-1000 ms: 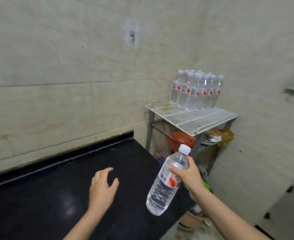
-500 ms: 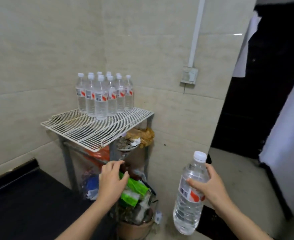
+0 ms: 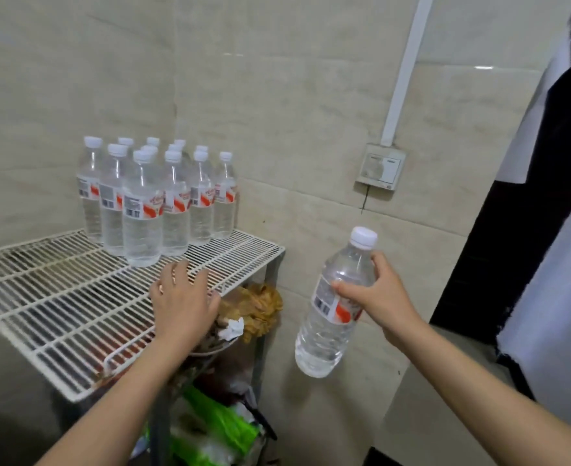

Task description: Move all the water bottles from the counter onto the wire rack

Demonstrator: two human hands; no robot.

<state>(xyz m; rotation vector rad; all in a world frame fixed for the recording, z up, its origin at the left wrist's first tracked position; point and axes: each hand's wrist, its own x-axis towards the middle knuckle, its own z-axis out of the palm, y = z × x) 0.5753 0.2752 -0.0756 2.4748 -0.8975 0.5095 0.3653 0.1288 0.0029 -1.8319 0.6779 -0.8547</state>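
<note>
Fingers and thumb of our right hand point(image 3: 383, 299) are curling round the upper half of a water bottle point(image 3: 322, 334), right of centre in the frame. We are holding it in the air, tilted, with its white cap pointing up and its base hanging lower left. It is off to the right of the wire rack point(image 3: 41, 307) and not touching it. Our left hand point(image 3: 183, 297) is reaching out in the middle of the frame with its fingers straight and slightly spread, holding nothing. It is hovering over the rack's front right corner, and we are not able to tell whether the fingertips are touching the wires. The two hands are sitting well apart.

Beyond the left hand, a cluster of bottles point(image 3: 142, 210) is standing upright at the back of the rack's top shelf, left of centre, packed close together by the tiled wall. Under the shelf, a crumpled brown bundle point(image 3: 260, 307) is lying just right of our left hand, and a green plastic bag point(image 3: 220, 428) is showing at the bottom centre. In the upper right, a switch box point(image 3: 380, 170) is sitting on the wall below a white pipe point(image 3: 406, 68) that is running up out of the frame. A dark doorway point(image 3: 512, 230) is filling the right edge.
</note>
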